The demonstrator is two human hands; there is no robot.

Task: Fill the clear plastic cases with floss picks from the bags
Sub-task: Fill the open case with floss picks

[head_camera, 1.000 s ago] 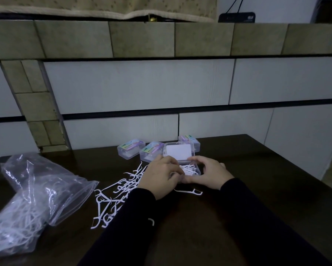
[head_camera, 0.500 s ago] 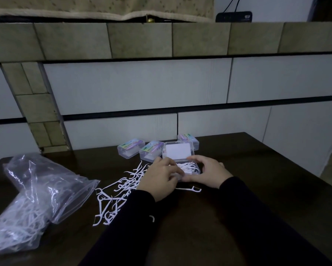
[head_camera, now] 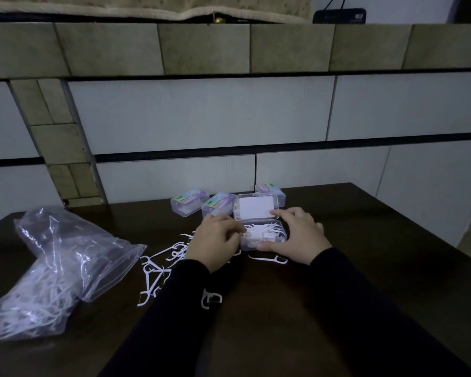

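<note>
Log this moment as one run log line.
open case: holds floss picks, lid up | left hand: at case's left edge | right hand: gripping case | loose picks: on table

An open case [head_camera: 264, 235] sits mid-table [head_camera: 365, 281], picks inside, its lid [head_camera: 256, 208] raised at 12 o'clock. Three shut cases [head_camera: 190, 202] line up behind, from 10 to 12 o'clock. Loose picks [head_camera: 161, 265] lie at 8 o'clock, a bag [head_camera: 54, 268] beyond at 9 o'clock.
</note>
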